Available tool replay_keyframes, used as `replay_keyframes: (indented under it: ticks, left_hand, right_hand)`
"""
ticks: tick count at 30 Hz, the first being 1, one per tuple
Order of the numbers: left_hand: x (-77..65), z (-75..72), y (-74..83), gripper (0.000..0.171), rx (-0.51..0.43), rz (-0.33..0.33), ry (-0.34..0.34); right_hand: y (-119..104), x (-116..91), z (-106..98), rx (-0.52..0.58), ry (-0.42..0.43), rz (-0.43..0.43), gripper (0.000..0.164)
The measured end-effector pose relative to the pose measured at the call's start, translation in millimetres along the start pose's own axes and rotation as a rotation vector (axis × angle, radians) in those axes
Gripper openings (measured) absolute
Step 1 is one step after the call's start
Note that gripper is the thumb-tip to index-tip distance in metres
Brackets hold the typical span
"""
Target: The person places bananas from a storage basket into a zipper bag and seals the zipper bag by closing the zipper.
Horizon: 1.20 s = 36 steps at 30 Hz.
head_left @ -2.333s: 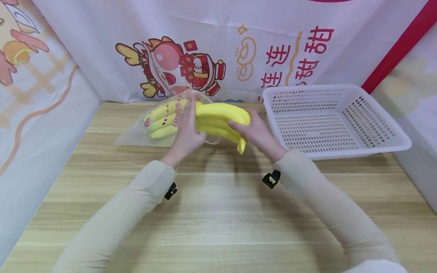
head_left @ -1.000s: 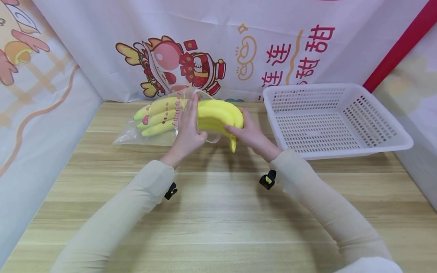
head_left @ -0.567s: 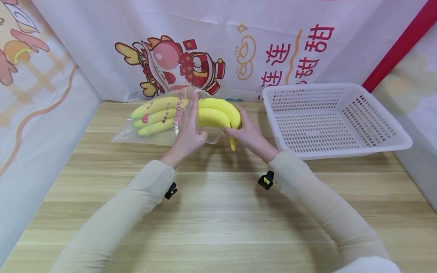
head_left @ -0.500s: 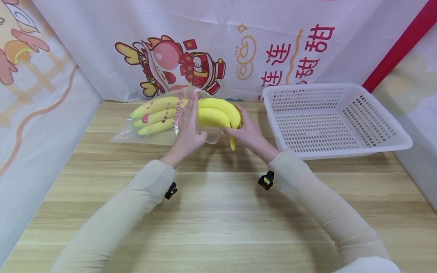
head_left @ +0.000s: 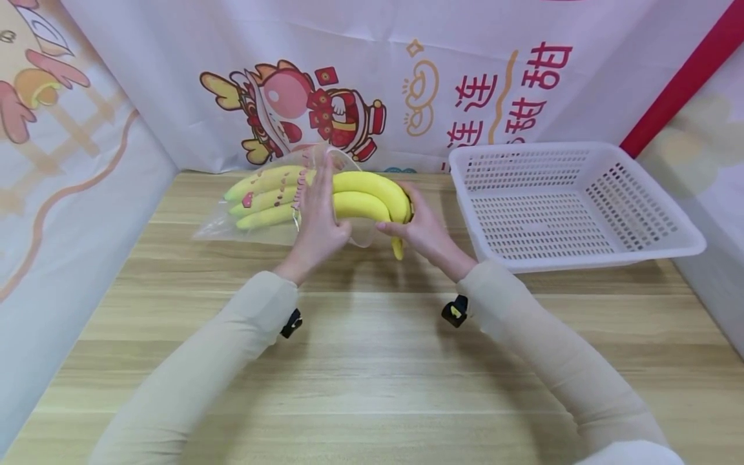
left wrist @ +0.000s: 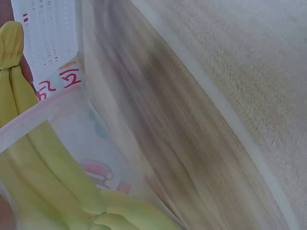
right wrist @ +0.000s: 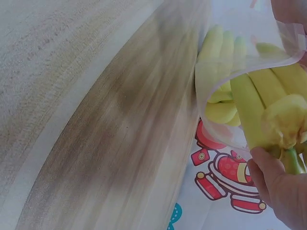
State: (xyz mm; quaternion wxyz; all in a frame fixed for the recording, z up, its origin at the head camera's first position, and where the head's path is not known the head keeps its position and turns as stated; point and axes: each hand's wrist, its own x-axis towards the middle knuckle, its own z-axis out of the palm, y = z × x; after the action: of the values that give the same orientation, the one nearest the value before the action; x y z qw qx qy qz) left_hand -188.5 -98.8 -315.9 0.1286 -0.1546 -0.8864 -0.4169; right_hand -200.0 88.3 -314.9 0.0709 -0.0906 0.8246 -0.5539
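A clear zip bag with pink print lies on the table, its mouth facing right. Several yellow bananas show inside it, green tips leftward. My left hand holds the bag near its mouth, fingers pointing up and thumb to the right. My right hand grips the stem end of a banana bunch whose other end is within the bag. In the right wrist view the held bunch passes through the bag's rim, with more bananas deeper inside.
A white perforated basket stands at the right back of the wooden table. A printed white cloth hangs behind, and cloth walls flank both sides. Black wrist cameras hang below both cuffs.
My right hand has moved left with the banana bunch, bringing more of it into the bag. Banana tips in the bag now lie farther left. My left hand has stayed almost in place.
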Motion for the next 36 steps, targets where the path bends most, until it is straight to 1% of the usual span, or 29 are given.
replay_keyframes:
  ticks: [3, 6, 13, 17, 20, 23, 26, 30, 36]
  left_hand:
    - [-0.4, -1.7, 0.9, 0.107, -0.013, -0.005, 0.014]
    - [-0.7, -3.0, 0.8, 0.106, -0.024, -0.009, 0.011]
    - [2.1, -3.1, 0.6, 0.104, -0.013, -0.022, -0.064]
    - [2.5, -2.8, 2.2, 0.105, -0.028, -0.025, -0.071]
    - [2.2, -1.4, 4.1, 0.106, -0.043, -0.021, -0.075]
    - [1.4, 0.6, 6.4, 0.106, -0.058, -0.013, -0.077]
    - [1.0, 2.4, 7.8, 0.105, -0.063, -0.006, -0.072]
    - [0.9, 4.2, 8.8, 0.104, -0.069, -0.002, -0.065]
    - [-0.3, 4.2, 7.8, 0.105, -0.057, -0.011, -0.068]
  right_hand:
    - [-0.7, -0.7, 0.6, -0.01, -0.003, 0.006, 0.078]
    - [-1.3, -0.6, 1.1, -0.012, -0.01, 0.022, 0.08]
    - [-2.6, 5.3, 4.3, 0.028, 0.001, -0.031, 0.081]
    - [-2.4, 6.7, 9.1, 0.024, -0.013, -0.048, 0.081]
    - [-3.0, 7.9, 13.9, 0.015, -0.03, -0.03, 0.083]
    - [-4.7, 9.9, 18.9, -0.014, -0.042, 0.009, 0.086]
    - [-6.1, 12.5, 23.7, -0.037, -0.037, 0.039, 0.088]
    - [-5.6, 16.8, 28.4, -0.03, -0.013, 0.066, 0.084]
    - [-4.6, 20.5, 32.5, 0.027, 0.005, 0.115, 0.082]
